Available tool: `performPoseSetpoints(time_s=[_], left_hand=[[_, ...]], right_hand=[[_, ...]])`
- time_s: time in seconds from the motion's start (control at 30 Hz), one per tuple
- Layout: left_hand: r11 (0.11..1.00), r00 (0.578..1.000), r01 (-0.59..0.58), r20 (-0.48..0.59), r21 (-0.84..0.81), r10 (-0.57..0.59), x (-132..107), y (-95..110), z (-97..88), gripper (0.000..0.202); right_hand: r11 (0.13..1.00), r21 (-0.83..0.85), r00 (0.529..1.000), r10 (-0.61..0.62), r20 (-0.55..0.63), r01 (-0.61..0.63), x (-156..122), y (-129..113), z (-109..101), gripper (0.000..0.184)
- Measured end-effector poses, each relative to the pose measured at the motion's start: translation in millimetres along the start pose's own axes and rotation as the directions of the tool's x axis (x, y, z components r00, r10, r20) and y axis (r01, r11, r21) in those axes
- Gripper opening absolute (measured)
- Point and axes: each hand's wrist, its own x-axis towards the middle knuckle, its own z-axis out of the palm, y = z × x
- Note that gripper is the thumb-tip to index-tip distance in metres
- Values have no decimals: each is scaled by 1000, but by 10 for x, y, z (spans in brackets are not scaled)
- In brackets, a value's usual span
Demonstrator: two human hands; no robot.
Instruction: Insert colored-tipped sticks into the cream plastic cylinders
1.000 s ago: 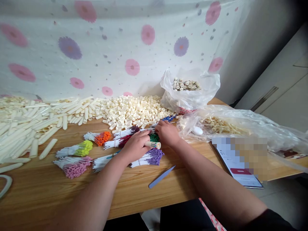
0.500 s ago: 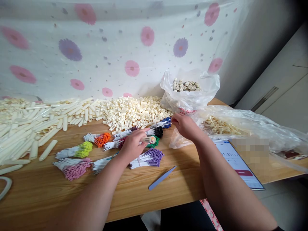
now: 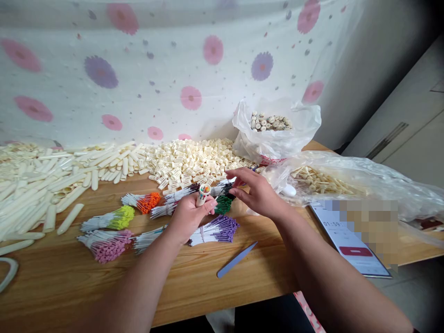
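My left hand (image 3: 192,210) is closed around a cream multicolour pen barrel (image 3: 203,195), its open end turned up with several coloured tips showing inside. To its right, my right hand (image 3: 256,192) reaches over the black refills (image 3: 227,188) with thumb and fingers apart; whether the thumb touches them I cannot tell. Green refills (image 3: 224,205) lie just below, between the hands. Purple refills (image 3: 218,230) rest in a bundle nearer me. Orange refills (image 3: 149,202), yellow refills (image 3: 121,216) and pink refills (image 3: 110,247) lie left of my left hand. Blue refills are mostly hidden behind my right hand.
Cream pen tubes (image 3: 38,194) and small slotted parts (image 3: 190,162) are heaped along the back. A white bag (image 3: 274,150) holds pen assemblies; a clear bag (image 3: 374,178) holds cream pieces. Tweezers (image 3: 237,260) lie in front, a phone (image 3: 350,240) at right.
My right hand has moved left and down from the blue refills to over the black ones, its fingers spreading. My left hand has tilted the pen barrel more upright.
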Motion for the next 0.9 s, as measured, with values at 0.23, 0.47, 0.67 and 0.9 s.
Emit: performPoseSetpoints(time_s=[0.23,0.47,0.67,0.9], left_hand=[[995,999,-47,-21,-88,45,-17,-2,15,20],[993,997,-75,7,-87,76,-17,-43,2,18],[956,954,-273,-98,103,283,1,-52,-22,16],[859,864,-411,-170,307,474,-3,-67,-61,11]], right_hand=[[987,160,999,5,49,-13,-4,-79,151,26],[887,415,973,231,-23,-201,-6,-129,310,10],[995,7,928,-94,-361,104,-78,-405,134,5],[952,-58,778,-281,-562,301,-303,-710,-204,18]])
